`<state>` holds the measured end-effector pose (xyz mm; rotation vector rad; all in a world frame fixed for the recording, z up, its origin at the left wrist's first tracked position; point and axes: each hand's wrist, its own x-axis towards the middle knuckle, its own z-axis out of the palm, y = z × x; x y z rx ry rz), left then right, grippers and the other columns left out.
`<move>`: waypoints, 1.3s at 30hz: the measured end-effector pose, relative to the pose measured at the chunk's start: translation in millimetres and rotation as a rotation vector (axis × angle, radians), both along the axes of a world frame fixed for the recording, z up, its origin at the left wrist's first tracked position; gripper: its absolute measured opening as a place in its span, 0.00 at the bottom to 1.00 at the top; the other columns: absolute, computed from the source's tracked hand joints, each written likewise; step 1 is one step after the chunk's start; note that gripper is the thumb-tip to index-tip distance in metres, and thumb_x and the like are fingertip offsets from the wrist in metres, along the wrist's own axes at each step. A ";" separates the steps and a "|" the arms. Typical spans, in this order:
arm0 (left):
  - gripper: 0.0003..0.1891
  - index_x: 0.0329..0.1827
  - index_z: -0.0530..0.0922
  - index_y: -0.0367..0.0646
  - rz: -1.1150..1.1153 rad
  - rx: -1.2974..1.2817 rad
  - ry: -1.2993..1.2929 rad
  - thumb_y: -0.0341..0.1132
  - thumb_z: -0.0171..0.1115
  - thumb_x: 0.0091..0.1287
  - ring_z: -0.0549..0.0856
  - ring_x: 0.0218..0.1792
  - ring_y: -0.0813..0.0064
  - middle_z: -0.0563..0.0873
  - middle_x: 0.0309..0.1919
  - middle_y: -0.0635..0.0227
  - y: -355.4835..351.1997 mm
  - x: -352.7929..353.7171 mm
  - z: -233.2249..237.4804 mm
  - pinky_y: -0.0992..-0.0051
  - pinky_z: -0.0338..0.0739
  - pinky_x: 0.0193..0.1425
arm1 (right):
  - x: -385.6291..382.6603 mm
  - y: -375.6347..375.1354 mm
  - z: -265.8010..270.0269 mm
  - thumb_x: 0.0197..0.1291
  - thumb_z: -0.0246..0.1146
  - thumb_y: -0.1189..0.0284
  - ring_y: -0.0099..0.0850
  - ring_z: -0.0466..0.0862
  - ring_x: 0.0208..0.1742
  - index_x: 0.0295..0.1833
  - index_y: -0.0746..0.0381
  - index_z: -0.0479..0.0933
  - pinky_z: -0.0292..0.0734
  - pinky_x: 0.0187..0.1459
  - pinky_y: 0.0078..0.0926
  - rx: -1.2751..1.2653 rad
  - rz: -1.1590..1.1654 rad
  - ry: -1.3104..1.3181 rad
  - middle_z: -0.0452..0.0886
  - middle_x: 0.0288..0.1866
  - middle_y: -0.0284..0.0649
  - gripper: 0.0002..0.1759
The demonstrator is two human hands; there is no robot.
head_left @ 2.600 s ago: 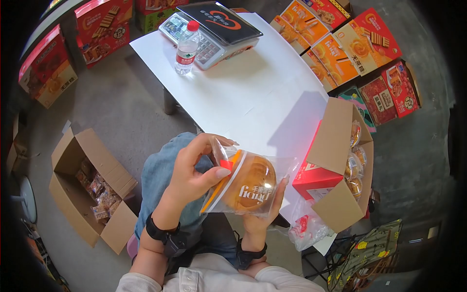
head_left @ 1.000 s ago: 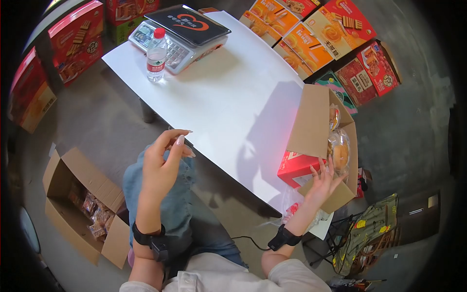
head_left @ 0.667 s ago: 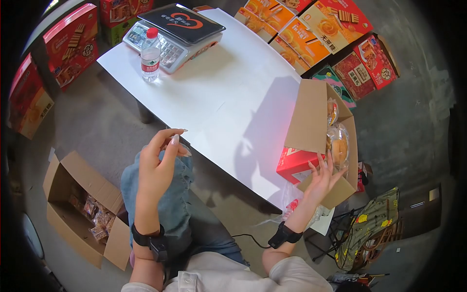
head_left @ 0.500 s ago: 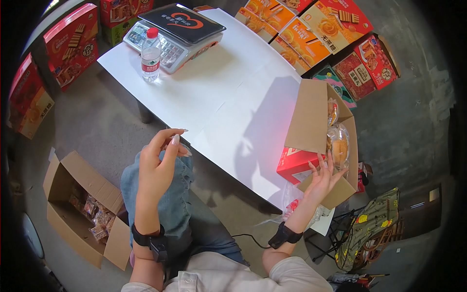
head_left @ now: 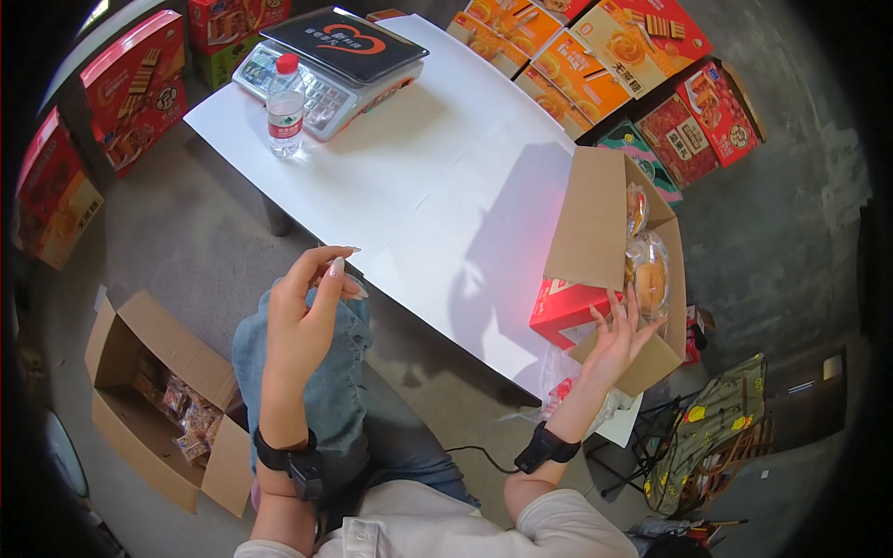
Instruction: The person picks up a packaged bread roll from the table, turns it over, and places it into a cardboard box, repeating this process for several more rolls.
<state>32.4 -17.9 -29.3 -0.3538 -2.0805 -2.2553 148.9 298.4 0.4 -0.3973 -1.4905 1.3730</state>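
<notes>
My left hand hovers above my knee by the table's near edge. Its fingers are loosely bent and the thumb stands apart, with nothing held. My right hand is at the front of an open cardboard box on the table's right end. Those fingers are spread and hold nothing; whether they touch the box cannot be told. Inside it lie wrapped round pastries in clear plastic. A red carton sits beside the box, under its raised flap, and crumpled clear plastic lies near my right wrist.
On the white table stand a digital scale and a water bottle with a red cap. A cardboard box holding small wrapped snacks is on the floor at left. Red gift boxes and orange cartons stand around the table.
</notes>
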 end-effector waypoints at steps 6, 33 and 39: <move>0.11 0.44 0.76 0.35 -0.027 0.002 -0.035 0.29 0.47 0.67 0.78 0.30 0.82 0.79 0.24 0.70 -0.5 1.3 1.5 0.82 0.72 0.38 | -1.8 -3.6 3.2 0.59 0.53 0.76 0.48 0.74 0.56 0.71 0.55 0.23 0.80 0.40 0.36 -0.002 -0.010 -0.014 0.62 0.63 0.58 0.48; 0.09 0.43 0.77 0.37 0.000 0.049 0.062 0.30 0.52 0.65 0.80 0.28 0.82 0.81 0.23 0.68 -9.2 1.2 3.0 0.82 0.71 0.34 | 12.0 12.9 11.0 0.60 0.53 0.72 0.39 0.76 0.46 0.71 0.56 0.40 0.73 0.41 0.29 -0.027 0.000 -0.063 0.70 0.53 0.51 0.39; 0.09 0.43 0.77 0.36 -0.017 0.124 0.118 0.28 0.52 0.63 0.79 0.28 0.82 0.80 0.21 0.68 -11.9 5.6 9.4 0.82 0.70 0.33 | 9.4 7.1 12.9 0.57 0.54 0.73 0.37 0.75 0.45 0.71 0.57 0.42 0.72 0.39 0.31 -0.054 -0.018 -0.042 0.70 0.51 0.49 0.39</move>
